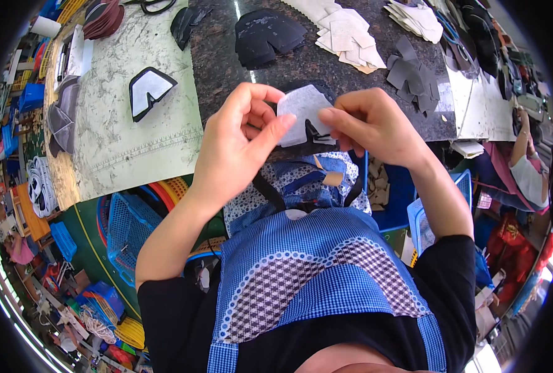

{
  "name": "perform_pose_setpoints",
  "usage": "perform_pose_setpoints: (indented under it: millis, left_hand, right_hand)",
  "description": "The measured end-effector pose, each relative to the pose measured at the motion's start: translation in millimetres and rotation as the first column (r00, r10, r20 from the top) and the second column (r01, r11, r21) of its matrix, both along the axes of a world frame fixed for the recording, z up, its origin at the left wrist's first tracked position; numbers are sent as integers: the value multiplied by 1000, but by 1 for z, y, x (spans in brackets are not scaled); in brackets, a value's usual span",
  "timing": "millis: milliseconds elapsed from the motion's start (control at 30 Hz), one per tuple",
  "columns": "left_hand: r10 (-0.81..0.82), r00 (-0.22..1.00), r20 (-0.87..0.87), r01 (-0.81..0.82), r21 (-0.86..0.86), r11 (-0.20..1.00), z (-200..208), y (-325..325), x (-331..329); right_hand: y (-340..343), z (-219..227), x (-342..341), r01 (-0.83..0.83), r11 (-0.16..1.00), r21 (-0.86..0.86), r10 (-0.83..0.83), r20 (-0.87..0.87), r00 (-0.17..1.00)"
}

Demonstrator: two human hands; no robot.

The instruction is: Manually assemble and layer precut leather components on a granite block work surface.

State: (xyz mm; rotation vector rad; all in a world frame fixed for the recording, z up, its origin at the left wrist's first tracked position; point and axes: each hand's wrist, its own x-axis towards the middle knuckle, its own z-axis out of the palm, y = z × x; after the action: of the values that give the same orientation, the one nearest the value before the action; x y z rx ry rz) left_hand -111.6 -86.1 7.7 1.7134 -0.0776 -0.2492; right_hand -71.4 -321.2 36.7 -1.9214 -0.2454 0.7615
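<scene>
Both hands hold a pale grey notched fabric piece (pixel 302 107) at the near edge of the dark stone tabletop. My left hand (pixel 236 140) pinches its left side between thumb and fingers. Its right side is gripped by my right hand (pixel 376 121), the thumb on top and the other fingers curled beneath. A black notched piece (pixel 301 148) lies directly under the pale one, partly covered by it and by my fingers. Over on the left rests a finished-looking pair, a black notched piece with a white patch (pixel 149 92) on top.
Beyond my hands lie a stack of black pieces (pixel 269 34), overlapping cream pieces (pixel 348 38) and dark grey pieces (pixel 413 81). A ruled pale mat (pixel 115 133) covers the table's left. Below the edge are a blue bin (pixel 397 199) and a blue basket (pixel 127 233).
</scene>
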Motion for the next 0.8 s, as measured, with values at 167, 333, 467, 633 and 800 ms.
perform_pose_setpoints:
  millis: [167,333,467,633,800]
  left_hand:
    - [-17,993,-118,12,-38,999,-24,1,14]
    - [-118,993,-3,112,339,934,-21,3,22]
    - [-70,929,364,-185,619,764,-23,8,12]
    - [55,838,544,-293,363,884,-23,17,18]
    - [-33,809,587,-262,410,874,-20,41,27]
  right_hand:
    - [7,-16,6,10,993,-114,-11,-3,1000]
    - [10,-25,11,-18,954,-299,103,271,957]
    - [4,-5,38,-153,809,-567,321,208,924]
    - [38,-16,94,-12,997,-80,67,729,682]
    - [53,-51,133,-227,964,-135,218,894,391]
